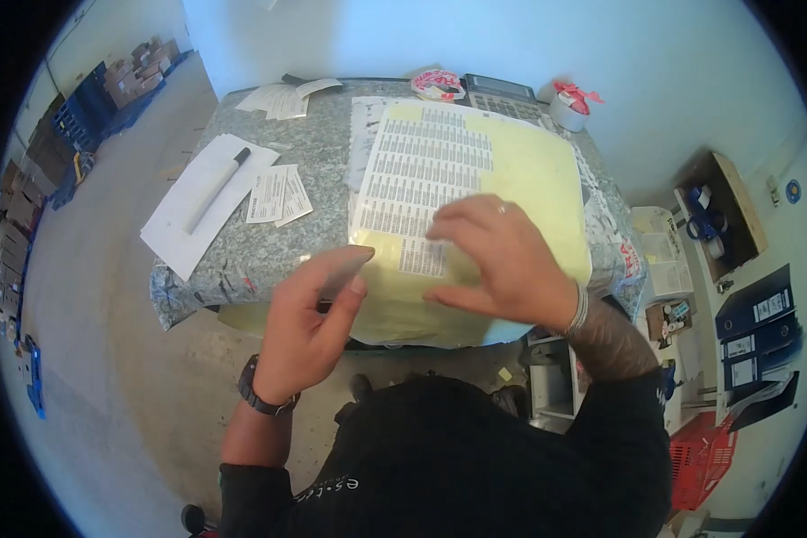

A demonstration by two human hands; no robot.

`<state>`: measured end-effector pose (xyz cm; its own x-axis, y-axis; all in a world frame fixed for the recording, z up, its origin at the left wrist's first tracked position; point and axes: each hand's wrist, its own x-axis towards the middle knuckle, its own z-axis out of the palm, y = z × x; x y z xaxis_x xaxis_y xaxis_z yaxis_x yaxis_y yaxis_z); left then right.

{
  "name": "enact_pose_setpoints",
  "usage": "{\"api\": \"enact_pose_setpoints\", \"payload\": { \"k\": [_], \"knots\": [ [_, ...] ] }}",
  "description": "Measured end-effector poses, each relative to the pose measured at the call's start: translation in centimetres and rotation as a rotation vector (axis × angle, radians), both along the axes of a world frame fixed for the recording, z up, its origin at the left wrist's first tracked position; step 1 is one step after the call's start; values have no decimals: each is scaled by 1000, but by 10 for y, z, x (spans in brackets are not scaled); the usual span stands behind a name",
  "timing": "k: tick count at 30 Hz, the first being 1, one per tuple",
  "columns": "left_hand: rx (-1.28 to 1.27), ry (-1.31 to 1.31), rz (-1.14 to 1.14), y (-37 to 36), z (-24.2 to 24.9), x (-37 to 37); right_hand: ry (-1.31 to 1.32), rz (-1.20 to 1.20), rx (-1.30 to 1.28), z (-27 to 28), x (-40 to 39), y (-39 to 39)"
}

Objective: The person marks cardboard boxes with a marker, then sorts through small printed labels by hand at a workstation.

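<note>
A large yellow backing sheet (536, 179) lies on the table, with rows of small white printed labels (426, 170) on its left part. Bare yellow shows on the right and along the front. My right hand (507, 264) is over the sheet's front half, thumb and fingers apart, with nothing visible between them. Just below its fingertips is the lowest short block of labels (423, 257). My left hand (314, 314) hovers at the sheet's front left corner, its fingers curved and the thumb apart. No held thing can be made out in it.
On the table's left are white papers (175, 215), a marker (217, 190) and printed cards (267, 193). At the back stand a calculator (502, 88), a tape roll (438, 84) and a white cup (568, 112). Binders (755, 309) and a red crate (701, 457) are at right.
</note>
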<state>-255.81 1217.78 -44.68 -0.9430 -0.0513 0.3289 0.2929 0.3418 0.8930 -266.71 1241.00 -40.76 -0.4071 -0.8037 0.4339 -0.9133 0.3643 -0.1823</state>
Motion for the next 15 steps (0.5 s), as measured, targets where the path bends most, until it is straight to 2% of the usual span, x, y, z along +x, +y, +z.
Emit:
{"api": "enact_pose_setpoints", "payload": {
  "k": [6, 15],
  "knots": [
    [-237, 63, -103, 16, 7, -13, 93, -89, -87, -38, 12, 12],
    [-262, 41, -71, 22, 6, -11, 183, -105, -89, -40, 16, 12]
  ]
}}
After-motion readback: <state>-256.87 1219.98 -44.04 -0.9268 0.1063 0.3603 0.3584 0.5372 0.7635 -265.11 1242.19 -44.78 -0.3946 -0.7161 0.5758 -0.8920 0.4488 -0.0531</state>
